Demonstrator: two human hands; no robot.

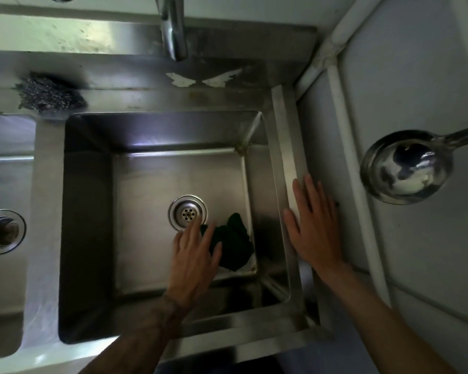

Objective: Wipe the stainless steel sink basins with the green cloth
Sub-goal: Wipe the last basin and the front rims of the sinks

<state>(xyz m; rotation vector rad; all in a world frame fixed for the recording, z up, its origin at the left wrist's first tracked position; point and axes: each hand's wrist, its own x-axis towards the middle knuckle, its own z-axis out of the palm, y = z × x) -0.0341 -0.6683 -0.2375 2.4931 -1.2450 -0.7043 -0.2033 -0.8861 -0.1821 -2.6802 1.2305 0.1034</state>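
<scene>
Steel sink basin (146,179), green cloth (235,247) inside, ladle (400,171) beside

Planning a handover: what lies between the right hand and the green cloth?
In the head view, only the basin's bare right wall separates the right hand from the green cloth.

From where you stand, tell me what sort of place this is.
Most likely a commercial kitchen's wash-up corner: deep stainless steel sink basins, a steel wool scourer on the ledge, and a large ladle.
</scene>
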